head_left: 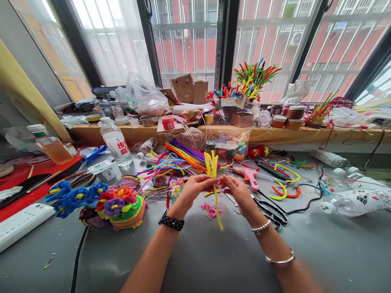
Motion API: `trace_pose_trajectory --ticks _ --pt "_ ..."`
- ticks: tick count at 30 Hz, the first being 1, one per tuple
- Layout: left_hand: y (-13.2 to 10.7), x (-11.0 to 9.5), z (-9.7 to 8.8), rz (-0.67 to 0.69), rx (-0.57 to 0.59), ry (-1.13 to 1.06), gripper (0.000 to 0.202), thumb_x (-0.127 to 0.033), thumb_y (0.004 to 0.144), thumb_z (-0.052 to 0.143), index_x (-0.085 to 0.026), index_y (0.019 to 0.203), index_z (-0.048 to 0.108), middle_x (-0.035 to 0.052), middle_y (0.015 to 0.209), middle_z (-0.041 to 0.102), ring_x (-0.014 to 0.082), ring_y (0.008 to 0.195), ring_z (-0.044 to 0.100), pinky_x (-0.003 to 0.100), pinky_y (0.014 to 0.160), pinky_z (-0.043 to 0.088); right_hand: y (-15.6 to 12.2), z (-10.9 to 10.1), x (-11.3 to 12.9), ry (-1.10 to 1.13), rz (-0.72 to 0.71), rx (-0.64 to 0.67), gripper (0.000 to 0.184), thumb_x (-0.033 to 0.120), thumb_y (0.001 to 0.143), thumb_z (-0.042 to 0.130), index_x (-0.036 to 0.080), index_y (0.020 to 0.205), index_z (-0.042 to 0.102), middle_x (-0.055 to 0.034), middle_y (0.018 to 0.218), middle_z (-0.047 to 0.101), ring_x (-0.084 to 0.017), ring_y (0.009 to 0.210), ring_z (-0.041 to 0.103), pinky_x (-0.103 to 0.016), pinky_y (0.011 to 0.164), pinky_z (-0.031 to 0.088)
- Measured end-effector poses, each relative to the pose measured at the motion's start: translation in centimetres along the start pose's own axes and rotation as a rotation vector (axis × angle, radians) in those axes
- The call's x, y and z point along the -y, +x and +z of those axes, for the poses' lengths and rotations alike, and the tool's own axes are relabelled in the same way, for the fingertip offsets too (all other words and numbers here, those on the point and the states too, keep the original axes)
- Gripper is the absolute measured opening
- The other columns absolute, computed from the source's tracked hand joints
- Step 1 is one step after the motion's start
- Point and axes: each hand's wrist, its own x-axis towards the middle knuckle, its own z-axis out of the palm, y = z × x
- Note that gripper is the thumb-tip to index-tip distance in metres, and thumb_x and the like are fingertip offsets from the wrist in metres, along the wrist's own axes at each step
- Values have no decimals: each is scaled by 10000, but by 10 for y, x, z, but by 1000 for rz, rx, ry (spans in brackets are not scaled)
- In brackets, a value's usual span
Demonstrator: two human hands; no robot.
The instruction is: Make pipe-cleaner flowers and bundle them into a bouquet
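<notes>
A small bundle of yellow pipe cleaners [211, 165] stands upright in front of me, with one longer yellow stem hanging below. My left hand [197, 188] is closed around the middle of the bundle. My right hand [240, 190] is pinched at the bundle's right side, its fingertips close to the left fingers; what lies between them is too small to make out. Behind the hands lies a heap of purple and orange pipe cleaners [192, 156]. A pink glue gun [249, 176] rests just beyond my right hand.
Scissors [271, 211] lie right of my right hand. Pipe cleaner flowers [119, 203] stand at left, near a white power strip [24, 226]. A water bottle [114, 142] stands behind them; several bottles [356, 202] lie at right. A cord [80, 256] crosses the table's front left.
</notes>
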Motion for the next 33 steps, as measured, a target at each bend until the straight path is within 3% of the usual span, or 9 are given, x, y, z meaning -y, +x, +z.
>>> trace_pose_trajectory --ticks 4,7,14,19,27,33 --pt "-2 2 2 -54 179 116 220 -330 615 623 -117 663 652 29 596 604 96 540 492 213 557 384 0 -3 4 28 -50 31 285 423 664 573 140 689 597 4 612 517 -90 540 407 -217 495 322" --pt "-1 5 4 -68 242 142 205 -328 617 621 -126 642 637 24 602 604 94 544 493 208 554 383 -1 -3 6 44 -53 39 246 383 655 593 138 672 591 14 588 503 -83 515 381 -219 485 301" --pt "2 10 5 -24 151 116 250 -362 670 569 -123 720 625 37 648 612 115 617 536 221 603 393 -2 -3 6 58 -64 42 179 319 677 588 140 681 586 17 627 520 -76 532 393 -213 505 300" --pt "0 9 4 -30 196 124 236 -354 676 567 -121 673 606 23 611 598 105 589 529 219 592 387 -2 -2 6 64 -77 57 171 312 681 587 144 712 583 18 635 519 -77 532 387 -213 510 305" --pt "-1 5 5 -41 226 128 221 -343 659 586 -122 658 580 6 581 580 94 558 511 210 559 371 -2 1 -1 -12 -208 -70 194 318 693 582 156 603 526 39 562 455 -77 513 359 -211 484 288" --pt "0 6 6 -67 211 79 227 -333 644 606 -112 693 585 7 611 584 96 584 521 212 588 382 1 -1 -1 100 -171 -77 199 350 691 577 167 624 534 48 559 433 -71 487 333 -205 459 275"
